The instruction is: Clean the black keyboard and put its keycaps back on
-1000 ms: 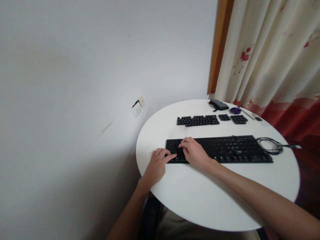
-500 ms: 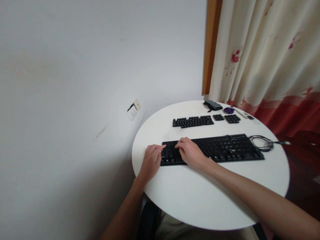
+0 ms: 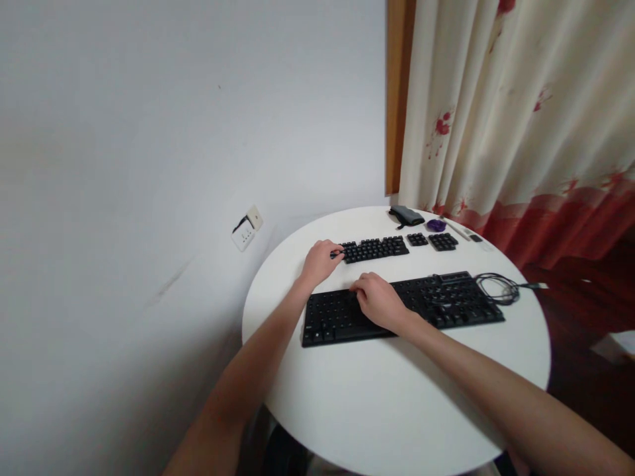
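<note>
My left hand (image 3: 320, 262) reaches to the left end of a block of loose black keycaps (image 3: 374, 249), its thumb and fingers closed around a dark keycap (image 3: 337, 254). A long black keyboard (image 3: 330, 318) lies in front, with keys in its bottom row and many bare key posts above. Over its left-middle part rests my right hand (image 3: 378, 301), fingers curled down and pressed together near the upper edge. Whatever those fingertips may hold is hidden.
Two smaller keycap groups, a nearer-square one (image 3: 443, 242) and another (image 3: 417, 239), lie to the right. Behind them are a grey pouch (image 3: 407, 216) and a purple item (image 3: 436, 225). A coiled cable (image 3: 501, 289) lies by the round white table's (image 3: 387, 403) right edge.
My left hand has moved from the keyboard's left end forward to the loose keycaps and closed on one. My right hand stays over the keyboard. The view has shifted slightly right.
</note>
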Available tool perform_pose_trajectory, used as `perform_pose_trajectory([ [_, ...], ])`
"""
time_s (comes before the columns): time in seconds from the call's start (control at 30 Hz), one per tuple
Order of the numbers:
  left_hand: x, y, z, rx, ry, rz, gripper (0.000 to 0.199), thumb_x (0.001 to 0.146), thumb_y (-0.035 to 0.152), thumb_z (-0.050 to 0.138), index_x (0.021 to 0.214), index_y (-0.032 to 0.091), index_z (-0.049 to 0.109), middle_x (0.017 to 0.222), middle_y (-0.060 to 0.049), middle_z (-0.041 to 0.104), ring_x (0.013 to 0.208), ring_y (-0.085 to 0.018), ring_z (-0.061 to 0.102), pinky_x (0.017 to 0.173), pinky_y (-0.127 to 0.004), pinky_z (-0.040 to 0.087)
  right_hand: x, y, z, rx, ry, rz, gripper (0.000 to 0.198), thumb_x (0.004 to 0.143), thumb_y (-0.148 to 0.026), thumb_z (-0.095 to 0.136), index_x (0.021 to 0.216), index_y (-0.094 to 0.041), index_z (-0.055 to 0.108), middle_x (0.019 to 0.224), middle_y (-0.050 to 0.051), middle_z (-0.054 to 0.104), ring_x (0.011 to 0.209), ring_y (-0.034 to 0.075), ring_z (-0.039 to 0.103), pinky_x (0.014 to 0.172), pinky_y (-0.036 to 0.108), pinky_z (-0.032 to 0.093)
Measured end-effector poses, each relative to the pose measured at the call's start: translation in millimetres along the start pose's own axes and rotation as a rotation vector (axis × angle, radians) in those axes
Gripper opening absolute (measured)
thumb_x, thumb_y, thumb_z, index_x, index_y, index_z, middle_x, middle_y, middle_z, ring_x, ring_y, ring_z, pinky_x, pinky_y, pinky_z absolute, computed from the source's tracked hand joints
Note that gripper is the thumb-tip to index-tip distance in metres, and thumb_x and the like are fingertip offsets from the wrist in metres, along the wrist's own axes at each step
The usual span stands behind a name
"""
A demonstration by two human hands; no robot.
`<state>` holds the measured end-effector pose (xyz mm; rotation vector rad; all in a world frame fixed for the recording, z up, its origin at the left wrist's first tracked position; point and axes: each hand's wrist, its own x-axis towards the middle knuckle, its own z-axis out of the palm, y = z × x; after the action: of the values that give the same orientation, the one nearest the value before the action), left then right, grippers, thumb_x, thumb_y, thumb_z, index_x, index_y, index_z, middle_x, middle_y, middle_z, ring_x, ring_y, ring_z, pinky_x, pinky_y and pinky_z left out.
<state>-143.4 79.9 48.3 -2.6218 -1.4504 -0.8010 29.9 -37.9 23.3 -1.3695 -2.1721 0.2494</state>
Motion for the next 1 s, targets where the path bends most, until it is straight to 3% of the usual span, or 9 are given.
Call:
perform_pose_trajectory([
  [0.13, 7, -14, 27, 0.000, -0.054, -0.021, 0.018, 0.083, 0.020, 0.068, 0.100, 0.020, 0.075, 0.089, -0.004, 0.071, 0.088, -0.021, 0.063, 0.086, -0.033, 0.049, 4, 13, -3, -0.026, -0.006, 0.062, 0.032, 0.090, -0.006, 0.045, 0.099, -0.015, 0.074, 0.097, 0.009, 0.071, 0.099, 0.021, 0.061, 0.091, 0.028, 0.042],
  [0.3, 1, -29, 42, -0.008, -0.085, -0.021, 0.024, 0.086, 0.023, 0.065, 0.108, 0.019, 0.073, 0.097, -0.005, 0.071, 0.093, -0.021, 0.062, 0.092, -0.034, 0.048, 10, 31, -1, -0.024, 0.041, 0.133, 0.032, 0.092, -0.010, 0.046, 0.111, -0.013, 0.071, 0.106, 0.011, 0.072, 0.104, 0.022, 0.062, 0.096, 0.029, 0.041],
  [0.53, -3, -24, 50, 0.023, -0.129, 0.021, 0.027, 0.088, 0.023, 0.062, 0.113, 0.020, 0.072, 0.097, -0.006, 0.069, 0.096, -0.023, 0.059, 0.090, -0.033, 0.047, 18, 41, -6, -0.045, 0.008, 0.193, 0.035, 0.094, -0.015, 0.046, 0.121, -0.012, 0.066, 0.110, 0.012, 0.073, 0.100, 0.022, 0.066, 0.094, 0.030, 0.044],
  [0.73, -5, -20, 52, 0.078, -0.137, 0.061, 0.030, 0.090, 0.025, 0.062, 0.119, 0.022, 0.070, 0.102, -0.008, 0.066, 0.099, -0.025, 0.056, 0.089, -0.036, 0.046, 48, 46, -5, -0.180, -0.090, 0.197, 0.040, 0.095, -0.019, 0.045, 0.132, -0.016, 0.061, 0.119, 0.011, 0.071, 0.109, 0.024, 0.065, 0.095, 0.032, 0.046],
  [1.0, -5, -19, 48, 0.081, -0.136, 0.077, 0.019, 0.089, 0.028, 0.066, 0.104, 0.025, 0.078, 0.104, -0.008, 0.067, 0.101, -0.025, 0.056, 0.089, -0.036, 0.048, 90, 55, 11, -0.307, -0.207, 0.198, 0.039, 0.093, -0.017, 0.046, 0.128, -0.020, 0.064, 0.119, 0.015, 0.069, 0.108, 0.028, 0.066, 0.091, 0.037, 0.049],
])
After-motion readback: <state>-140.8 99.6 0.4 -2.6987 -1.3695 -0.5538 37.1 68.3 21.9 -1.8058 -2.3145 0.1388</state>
